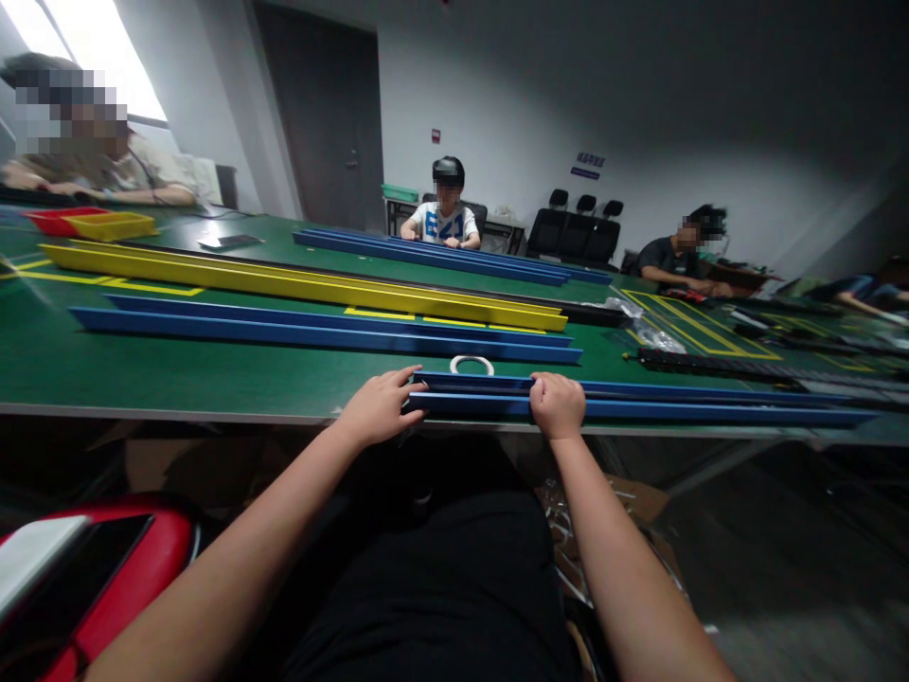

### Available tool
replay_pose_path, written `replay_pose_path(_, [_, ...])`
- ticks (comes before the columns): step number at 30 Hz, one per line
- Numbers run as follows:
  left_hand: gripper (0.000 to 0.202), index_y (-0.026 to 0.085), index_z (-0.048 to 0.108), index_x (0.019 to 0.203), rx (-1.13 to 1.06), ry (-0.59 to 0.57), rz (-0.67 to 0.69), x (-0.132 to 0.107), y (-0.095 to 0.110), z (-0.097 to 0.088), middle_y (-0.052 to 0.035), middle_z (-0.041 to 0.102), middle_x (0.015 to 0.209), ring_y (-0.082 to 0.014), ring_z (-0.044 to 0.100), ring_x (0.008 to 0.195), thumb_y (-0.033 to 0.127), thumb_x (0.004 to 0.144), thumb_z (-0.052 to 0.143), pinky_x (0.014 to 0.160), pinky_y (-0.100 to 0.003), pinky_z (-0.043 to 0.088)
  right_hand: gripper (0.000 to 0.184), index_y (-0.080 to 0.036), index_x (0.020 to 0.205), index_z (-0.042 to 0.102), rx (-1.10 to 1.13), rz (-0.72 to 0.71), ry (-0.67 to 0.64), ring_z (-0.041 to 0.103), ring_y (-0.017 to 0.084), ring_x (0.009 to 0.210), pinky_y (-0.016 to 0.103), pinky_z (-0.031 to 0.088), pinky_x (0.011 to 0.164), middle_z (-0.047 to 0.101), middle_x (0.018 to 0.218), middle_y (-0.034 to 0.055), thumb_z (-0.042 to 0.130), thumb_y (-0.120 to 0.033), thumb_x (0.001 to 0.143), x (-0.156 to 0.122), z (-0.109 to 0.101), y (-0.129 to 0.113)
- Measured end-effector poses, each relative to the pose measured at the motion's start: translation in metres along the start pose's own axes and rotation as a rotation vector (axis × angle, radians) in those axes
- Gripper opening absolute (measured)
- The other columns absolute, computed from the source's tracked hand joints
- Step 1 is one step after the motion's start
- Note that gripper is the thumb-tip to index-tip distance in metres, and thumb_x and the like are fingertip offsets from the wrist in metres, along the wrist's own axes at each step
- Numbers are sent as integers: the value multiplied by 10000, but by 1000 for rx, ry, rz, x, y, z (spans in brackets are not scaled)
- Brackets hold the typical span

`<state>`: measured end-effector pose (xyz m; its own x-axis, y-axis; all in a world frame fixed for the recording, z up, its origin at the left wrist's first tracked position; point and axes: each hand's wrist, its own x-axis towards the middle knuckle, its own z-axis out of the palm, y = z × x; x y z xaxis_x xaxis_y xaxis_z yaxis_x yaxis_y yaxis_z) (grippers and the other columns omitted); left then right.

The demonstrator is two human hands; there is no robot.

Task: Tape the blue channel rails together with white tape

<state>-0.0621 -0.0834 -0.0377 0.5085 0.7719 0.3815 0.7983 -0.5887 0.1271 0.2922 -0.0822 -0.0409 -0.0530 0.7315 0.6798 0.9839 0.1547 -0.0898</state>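
Note:
A long blue channel strip (682,407) with two raised walls lies along the table's near edge. My right hand (559,405) is closed around it, some way in from its left end. At that left end is my left hand (375,407), its fingers apart and reaching against the end of the strip. Just behind the strip, between my hands, a white ring (472,360) that looks like a roll of tape rests on the table. Farther back lie another blue channel strip (319,331) and a yellow one (305,284), roughly parallel.
The green table (43,365) has yellow marking lines. Red (61,221) and yellow trays (110,225) stand at far left. More blue strips (440,256) lie across the table before a seated person (447,223). Other people sit left and right. A red stool (156,549) is lower left.

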Motion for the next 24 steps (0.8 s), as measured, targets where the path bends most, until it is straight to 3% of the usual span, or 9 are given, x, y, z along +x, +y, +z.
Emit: replay_pose_path(24, [524, 301, 582, 1303, 1, -41, 21, 6, -3, 1, -34, 317, 1576, -302, 485, 1292, 542, 840, 532, 1054, -451, 418, 337, -179, 982, 719, 23, 15, -11, 616, 205, 976, 333, 334, 903, 726, 1032, 71, 396, -249, 914, 0, 0, 1])
